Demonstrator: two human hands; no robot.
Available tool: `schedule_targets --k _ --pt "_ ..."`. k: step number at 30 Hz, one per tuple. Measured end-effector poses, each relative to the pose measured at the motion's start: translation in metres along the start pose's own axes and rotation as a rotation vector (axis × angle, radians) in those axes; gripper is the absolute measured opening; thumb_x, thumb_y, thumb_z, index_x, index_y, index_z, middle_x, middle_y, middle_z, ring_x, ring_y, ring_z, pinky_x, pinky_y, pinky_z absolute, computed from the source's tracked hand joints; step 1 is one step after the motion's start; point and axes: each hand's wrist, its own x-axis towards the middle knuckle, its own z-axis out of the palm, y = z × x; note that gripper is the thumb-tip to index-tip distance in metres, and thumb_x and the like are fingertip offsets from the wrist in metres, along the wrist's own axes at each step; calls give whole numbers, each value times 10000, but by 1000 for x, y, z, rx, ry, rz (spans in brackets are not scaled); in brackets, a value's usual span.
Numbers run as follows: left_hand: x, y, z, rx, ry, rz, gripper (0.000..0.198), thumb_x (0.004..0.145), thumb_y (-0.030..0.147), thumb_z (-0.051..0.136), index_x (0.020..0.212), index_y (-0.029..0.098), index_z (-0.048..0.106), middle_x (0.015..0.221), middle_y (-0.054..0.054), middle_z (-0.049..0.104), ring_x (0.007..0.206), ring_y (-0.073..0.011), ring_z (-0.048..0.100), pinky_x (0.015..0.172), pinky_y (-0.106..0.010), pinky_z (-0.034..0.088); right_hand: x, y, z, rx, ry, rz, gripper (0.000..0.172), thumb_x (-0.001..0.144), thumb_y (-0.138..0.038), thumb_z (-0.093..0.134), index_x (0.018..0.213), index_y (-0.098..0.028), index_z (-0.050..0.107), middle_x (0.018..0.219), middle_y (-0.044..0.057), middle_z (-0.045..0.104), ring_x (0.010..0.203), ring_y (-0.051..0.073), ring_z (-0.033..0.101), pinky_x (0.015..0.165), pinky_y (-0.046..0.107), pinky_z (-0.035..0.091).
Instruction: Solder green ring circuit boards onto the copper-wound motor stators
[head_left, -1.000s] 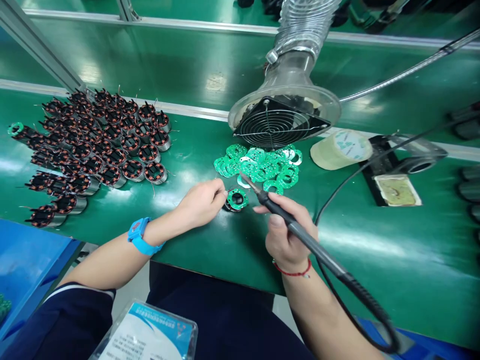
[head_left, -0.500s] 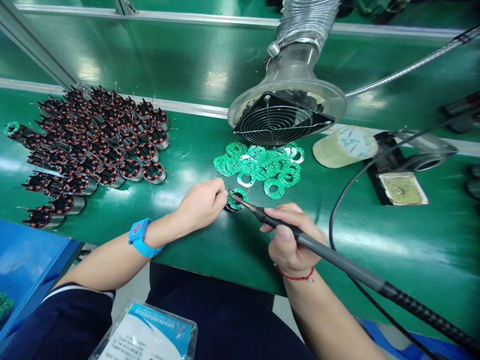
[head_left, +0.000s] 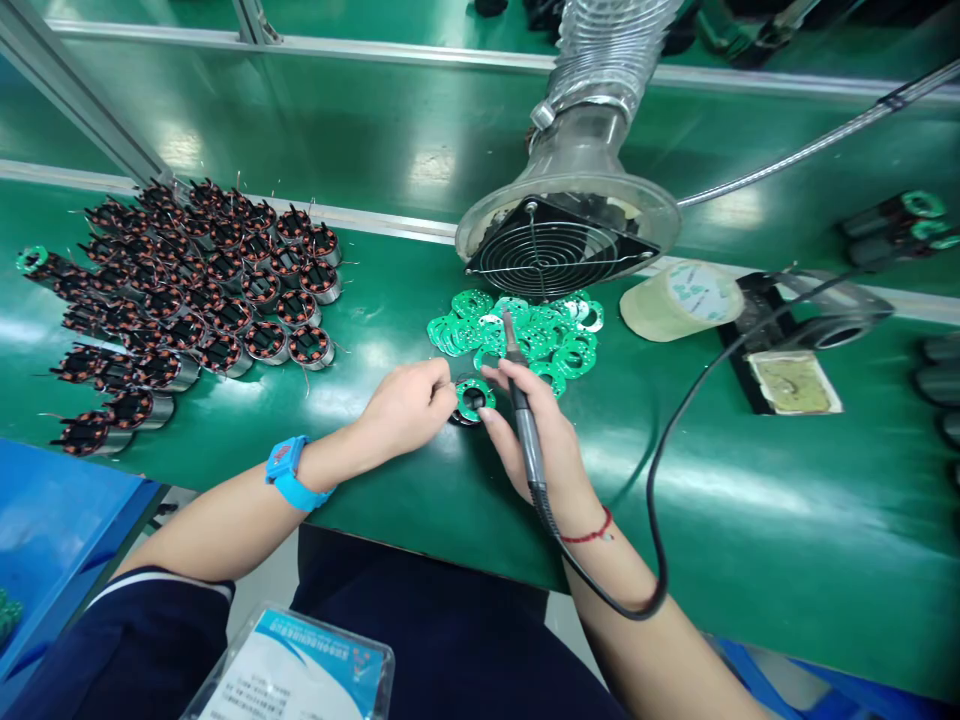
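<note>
A small motor stator topped with a green ring board [head_left: 472, 399] stands on the green bench between my hands. My left hand [head_left: 409, 405] is closed, its fingertips pinched against the left side of that part. My right hand [head_left: 536, 440] touches the part's right side with its fingertips while a black soldering iron [head_left: 523, 410] lies gripped along the palm, tip pointing away over the pile of green ring boards [head_left: 517, 335]. The iron's black cable [head_left: 660, 480] loops off past my right wrist.
Many copper-wound stators [head_left: 195, 290] are grouped at the left. A fume extractor hood with a fan grille [head_left: 562, 240] hangs just behind the boards. A tape roll [head_left: 679, 298], an iron stand with sponge [head_left: 795, 380] and more parts lie right. A blue bin [head_left: 52, 520] sits lower left.
My right hand has swung the soldering iron off the part, tip now pointing away, and its fingertips have come onto the part's right side. The left hand has stayed put.
</note>
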Motion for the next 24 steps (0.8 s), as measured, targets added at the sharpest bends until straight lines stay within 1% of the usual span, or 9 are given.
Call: schedule_targets --k 2,3,5,7,10,14,17,21,24 --pt "-1 -4 -1 -78 8 -1 70 829 154 429 785 198 462 771 -6 568 717 -154 534 667 -301 435 0 2 1 11 30 17 500 911 -306 594 1375 -264 411 1225 102 675 1169 253 638 996 461 523" --pt "-1 -5 -2 -101 13 26 92 819 144 443 885 194 485 882 -31 595 806 -170 568 718 -318 468 -1 2 1 13 47 24 508 910 -317 598 1378 -267 404 1223 100 675 1166 252 639 997 461 522" --pt "-4 -7 -1 -82 -1 123 291 800 144 498 1087 186 465 1105 -93 583 1019 -219 573 869 -385 491 -2 3 2 8 58 33 504 915 -333 592 1378 -269 405 1216 96 675 1150 249 645 990 457 523" --pt "-7 -7 2 1 -51 221 443 787 179 584 1200 182 421 1230 -136 538 1168 -281 515 990 -468 446 -3 2 2 -22 66 36 477 920 -344 585 1364 -266 429 1179 89 687 1103 249 663 964 453 530" --pt "-11 -4 13 111 -52 240 529 787 212 659 1244 172 396 1244 -150 530 1189 -324 489 1014 -514 420 -6 -2 3 -104 100 37 428 925 -346 581 1331 -266 468 1086 68 716 1004 249 689 899 436 537" --pt "-11 -3 24 136 10 244 472 827 185 622 1247 142 411 1258 -162 528 1185 -311 482 1021 -487 410 -7 -7 6 -265 156 -31 351 935 -280 562 1282 -269 512 1012 47 740 920 238 690 820 385 506" --pt "-6 -6 21 125 -4 307 436 829 181 610 1232 151 446 1265 -149 537 1175 -299 482 1006 -469 417 -8 -8 8 -337 183 -94 321 937 -247 549 1258 -252 532 1006 50 742 858 224 684 786 367 476" --pt "5 -14 11 98 -92 402 416 820 238 655 1198 162 499 1231 -134 568 1147 -296 506 995 -480 428 -8 -7 9 -346 197 -93 323 937 -250 545 1260 -248 531 978 47 744 826 227 675 760 373 466" --pt "8 -20 9 9 -107 437 493 827 221 652 1275 160 453 1289 -148 538 1225 -293 487 1057 -479 405 -7 -6 10 -307 209 -63 386 924 -274 564 1304 -246 499 1034 68 736 900 248 673 800 403 488"
